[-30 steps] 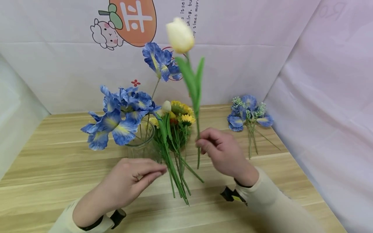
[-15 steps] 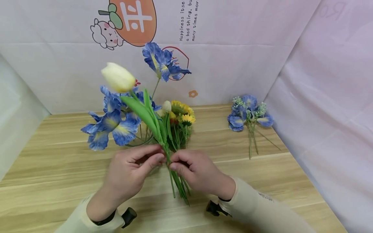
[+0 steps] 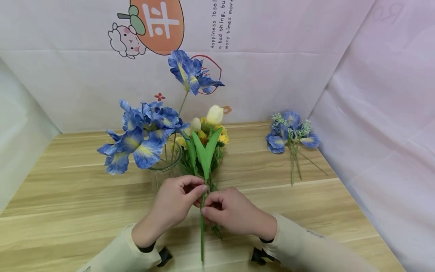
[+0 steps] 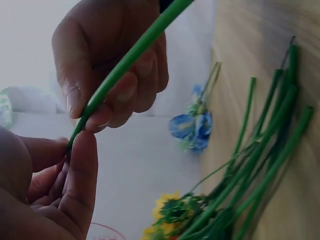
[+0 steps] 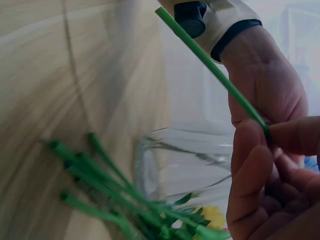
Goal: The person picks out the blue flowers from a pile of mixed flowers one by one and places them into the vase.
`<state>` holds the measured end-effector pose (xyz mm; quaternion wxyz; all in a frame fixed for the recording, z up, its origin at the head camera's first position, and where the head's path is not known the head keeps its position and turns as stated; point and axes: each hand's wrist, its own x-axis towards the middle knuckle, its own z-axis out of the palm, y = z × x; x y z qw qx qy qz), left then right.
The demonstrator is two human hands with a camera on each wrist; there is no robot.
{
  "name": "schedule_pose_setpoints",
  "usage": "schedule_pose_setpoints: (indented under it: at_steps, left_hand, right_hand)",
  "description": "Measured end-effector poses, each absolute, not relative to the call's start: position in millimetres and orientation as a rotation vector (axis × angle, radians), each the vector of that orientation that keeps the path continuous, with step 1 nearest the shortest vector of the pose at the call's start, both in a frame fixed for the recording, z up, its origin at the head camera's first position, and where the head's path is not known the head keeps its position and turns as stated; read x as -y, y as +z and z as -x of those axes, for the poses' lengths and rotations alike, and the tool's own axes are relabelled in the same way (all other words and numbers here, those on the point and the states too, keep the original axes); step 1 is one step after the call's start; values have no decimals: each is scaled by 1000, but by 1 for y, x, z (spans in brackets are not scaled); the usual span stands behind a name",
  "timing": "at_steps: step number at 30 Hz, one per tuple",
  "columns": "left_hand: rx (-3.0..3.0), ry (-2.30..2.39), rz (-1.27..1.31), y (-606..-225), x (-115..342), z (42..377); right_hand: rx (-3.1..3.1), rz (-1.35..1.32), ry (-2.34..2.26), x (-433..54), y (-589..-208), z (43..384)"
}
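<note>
A white tulip [image 3: 215, 115] with broad green leaves stands nearly upright between the hands, its bare stem [image 4: 131, 56] held above the table. The left hand [image 3: 178, 202] pinches the stem just beneath the leaves. Lower on the same stem, the right hand [image 3: 234, 211] pinches it between thumb and fingers. In both wrist views the thumbs and fingertips of the two hands meet closely along the stem. Behind the hands lies a bunch of flowers with yellow sunflowers [image 3: 223, 139] and a smaller white tulip [image 3: 195, 124]; their green stems [image 5: 107, 187] point toward the person.
Left of the bunch is a glass vase [image 3: 157, 174] holding several blue irises [image 3: 130, 145], one rising tall. At the back right of the wooden table [image 3: 85, 226] lie more blue irises with small pale-green sprigs [image 3: 305, 126]. A printed cloth [image 3: 272, 75] hangs behind.
The right hand has brought the white tulip down and left to the left hand. Now both hands hold its stem. The flower has swung from leaning left to nearly upright.
</note>
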<state>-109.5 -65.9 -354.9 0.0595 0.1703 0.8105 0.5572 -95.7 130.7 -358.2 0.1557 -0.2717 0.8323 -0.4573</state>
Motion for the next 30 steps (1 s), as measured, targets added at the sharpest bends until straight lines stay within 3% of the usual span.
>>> schedule_pose_setpoints:
  at_steps: [8, 15, 23, 30]
  left_hand:
    - [-2392, 1661, -399, -379, 52, 121]
    - [-2586, 1386, -564, -388, 50, 118]
    - [-2657, 825, -755, -388, 78, 106]
    - [-2695, 620, -490, -381, 116, 106]
  right_hand:
    - [-2490, 524, -1102, -141, -365, 126]
    - [-2530, 578, -969, -145, -380, 164]
    - [-2555, 547, -875, -145, -395, 176]
    - [-2648, 560, -867, -152, -394, 178]
